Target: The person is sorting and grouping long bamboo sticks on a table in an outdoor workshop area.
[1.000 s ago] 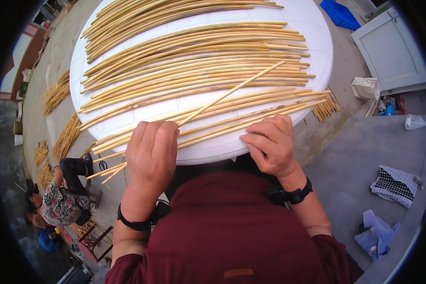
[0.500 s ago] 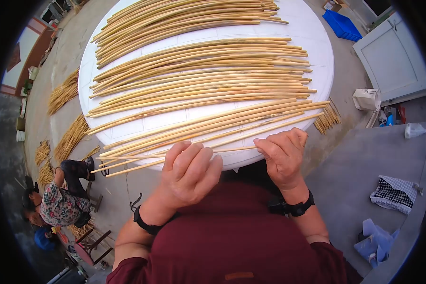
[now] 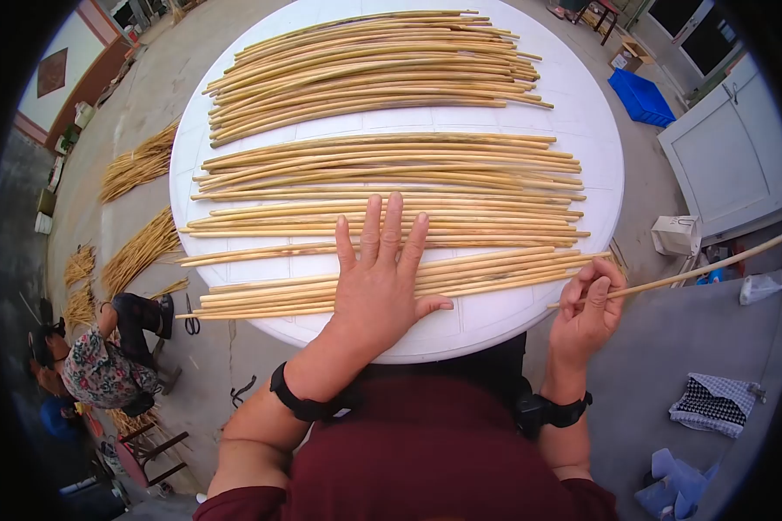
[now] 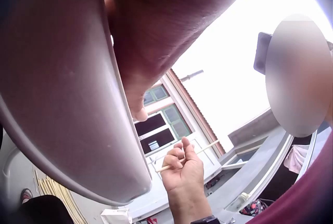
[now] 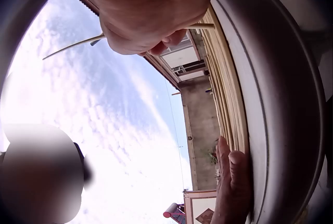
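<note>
My left hand [image 3: 378, 291] lies palm down with its fingers spread across the nearest group of pale tan sticks [image 3: 487, 271] on the round white table [image 3: 321, 334]. Its fingertips reach over the row behind. Off the table's right edge, my right hand [image 3: 589, 313] pinches a single thin stick [image 3: 695, 273], which slants outward to the right. In the left wrist view that stick [image 4: 210, 145] passes through the curled fingers of the right hand [image 4: 182, 169]. The right wrist view has the left hand [image 5: 231, 187] low against the sticks [image 5: 226, 78].
Two more groups of sticks [image 3: 374, 74] lie farther back on the table. Straw bundles [image 3: 139, 247] rest on the ground at left, near a seated person [image 3: 104, 369]. A blue crate [image 3: 641, 95], a white door panel [image 3: 725, 143] and a paper bag [image 3: 676, 234] stand at right.
My left hand has gone from curled at the near edge to flat over the sticks, which now lie more evenly. My right hand has moved right and now holds one stick pointing outward.
</note>
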### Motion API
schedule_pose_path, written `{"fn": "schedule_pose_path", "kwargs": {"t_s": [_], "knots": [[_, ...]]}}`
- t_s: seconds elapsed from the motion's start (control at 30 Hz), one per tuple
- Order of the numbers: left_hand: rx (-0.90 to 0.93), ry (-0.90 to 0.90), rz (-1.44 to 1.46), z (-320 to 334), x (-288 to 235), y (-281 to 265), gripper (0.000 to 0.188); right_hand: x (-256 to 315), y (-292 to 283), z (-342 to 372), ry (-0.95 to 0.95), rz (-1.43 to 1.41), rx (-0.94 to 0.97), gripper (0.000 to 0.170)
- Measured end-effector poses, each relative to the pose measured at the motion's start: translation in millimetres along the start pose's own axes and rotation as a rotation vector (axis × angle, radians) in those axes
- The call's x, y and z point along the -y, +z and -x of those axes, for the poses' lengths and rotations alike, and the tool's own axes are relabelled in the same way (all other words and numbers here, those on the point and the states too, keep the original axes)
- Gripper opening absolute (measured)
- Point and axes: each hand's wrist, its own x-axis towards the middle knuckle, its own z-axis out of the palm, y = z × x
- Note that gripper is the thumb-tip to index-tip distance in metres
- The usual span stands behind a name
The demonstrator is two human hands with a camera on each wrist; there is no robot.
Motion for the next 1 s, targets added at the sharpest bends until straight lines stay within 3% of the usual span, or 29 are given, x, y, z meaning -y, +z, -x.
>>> {"fn": "schedule_pose_path", "kwargs": {"t_s": [0.03,0.07,0.27,0.37,0.4,0.5,0.63,0.77,0.8,0.9,0.93,1.0], "knots": [[0.0,-0.023,-0.005,-3.9,4.8,-0.4,0.105,-0.1,3.3,-1.4,-0.001,-0.08,-0.043,0.028],[0.034,-0.032,-0.034,-6.4,8.4,-0.5,0.106,-3.9,1.1,-2.7,0.006,-0.063,-0.058,0.04],[0.199,0.125,-0.033,-5.6,18.5,-9.0,0.098,-18.9,3.6,1.0,0.097,-0.146,0.073,0.059],[0.236,0.155,-0.01,-2.2,20.7,-16.1,0.097,-21.2,6.5,-0.6,0.052,-0.071,0.305,0.061],[0.237,0.135,0.003,-3.0,20.1,-19.0,0.099,-17.6,10.1,2.1,0.107,-0.06,0.297,0.065],[0.115,0.037,-0.016,-13.6,24.8,-18.9,0.102,-17.6,-5.6,-2.5,0.125,0.09,0.486,0.066],[0.063,-0.107,-0.11,-37.7,39.5,-13.1,0.098,-16.6,-2.1,0.0,0.162,0.103,0.402,0.061],[0.104,-0.116,-0.086,-44.6,46.6,-15.2,0.091,-18.6,-3.1,0.1,0.239,-0.041,0.308,0.057],[0.03,-0.083,-0.088,-43.4,46.1,-14.0,0.077,-19.3,-3.4,0.2,0.249,-0.085,0.287,0.056],[-0.018,-0.043,-0.017,-42.5,51.5,-9.0,0.06,-20.5,-2.0,0.9,0.219,-0.091,0.265,0.059],[-0.184,0.014,-0.015,-46.7,48.6,-9.1,0.043,-21.4,-4.0,0.3,0.209,-0.1,0.278,0.06],[-0.19,0.04,-0.065,-49.5,54.4,-10.7,0.035,-24.1,-6.6,-0.7,0.19,-0.121,0.311,0.061]]}}
